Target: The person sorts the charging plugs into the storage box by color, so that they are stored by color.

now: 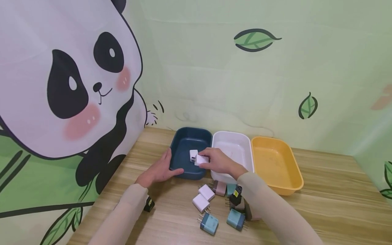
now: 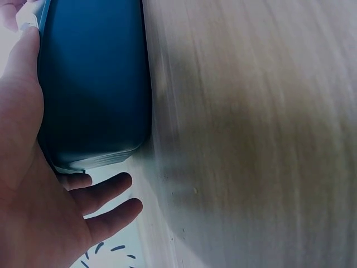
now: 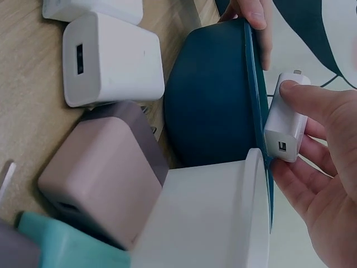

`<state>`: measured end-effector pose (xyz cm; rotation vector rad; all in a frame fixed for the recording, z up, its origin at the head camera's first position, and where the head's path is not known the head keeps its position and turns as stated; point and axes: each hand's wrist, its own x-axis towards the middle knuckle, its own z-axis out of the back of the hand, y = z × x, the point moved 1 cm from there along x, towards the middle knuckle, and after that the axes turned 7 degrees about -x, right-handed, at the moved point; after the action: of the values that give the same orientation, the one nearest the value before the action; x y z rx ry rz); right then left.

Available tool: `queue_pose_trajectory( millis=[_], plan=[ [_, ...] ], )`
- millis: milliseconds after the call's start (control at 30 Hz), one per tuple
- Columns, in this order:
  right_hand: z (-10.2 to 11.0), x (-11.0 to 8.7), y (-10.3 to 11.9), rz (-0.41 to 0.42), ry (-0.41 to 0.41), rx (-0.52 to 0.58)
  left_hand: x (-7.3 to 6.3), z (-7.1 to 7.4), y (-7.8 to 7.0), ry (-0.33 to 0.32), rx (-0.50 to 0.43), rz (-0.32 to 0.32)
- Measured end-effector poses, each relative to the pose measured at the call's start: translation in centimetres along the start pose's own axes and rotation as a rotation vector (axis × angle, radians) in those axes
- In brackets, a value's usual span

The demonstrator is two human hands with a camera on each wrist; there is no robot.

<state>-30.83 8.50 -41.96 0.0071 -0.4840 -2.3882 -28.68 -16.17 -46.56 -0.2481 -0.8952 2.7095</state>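
Observation:
My right hand (image 1: 219,160) pinches a white USB charger (image 1: 202,160) between thumb and fingers, over the right part of the dark blue tray (image 1: 180,144). In the right wrist view the charger (image 3: 285,120) shows its USB port and a metal prong at the far end. Another white charger (image 1: 193,153) lies inside the blue tray, partly overlapped by the held one. My left hand (image 1: 160,170) rests against the tray's left side, thumb by the front rim. The left wrist view shows the left fingers (image 2: 106,195) spread and extended at the tray's end.
A white tray (image 1: 232,141) and a yellow tray (image 1: 275,163) stand in a row right of the blue one. In front lie two white chargers (image 1: 200,203), blue ones (image 1: 209,223), a pink one (image 1: 219,188) and others, partly behind my right sleeve. A panda-printed cloth (image 1: 199,68) hangs behind.

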Motion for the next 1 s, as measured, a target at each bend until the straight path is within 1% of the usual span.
queue_pose_trajectory(
  millis=[100,200,433,633,767,1000],
  plan=[
    [-0.06,0.09,0.03,0.001,0.002,0.011,0.03,-0.01,0.01,-0.001,-0.001,0.0],
    [-0.08,0.11,0.19,0.021,0.005,0.015,0.06,-0.03,0.04,0.002,-0.003,0.004],
    [-0.33,0.24,0.35,0.031,0.024,-0.025,0.0,0.03,0.05,0.002,-0.003,0.002],
    [-0.41,0.34,0.35,0.028,0.032,-0.039,-0.1,0.14,-0.16,-0.001,-0.008,0.001],
    [-0.31,0.31,0.41,0.041,0.037,-0.056,-0.14,0.14,-0.2,0.0,-0.002,-0.002],
    [-0.33,0.37,0.5,0.059,0.045,-0.074,-0.07,0.09,-0.04,0.002,0.006,0.016]
  ],
)
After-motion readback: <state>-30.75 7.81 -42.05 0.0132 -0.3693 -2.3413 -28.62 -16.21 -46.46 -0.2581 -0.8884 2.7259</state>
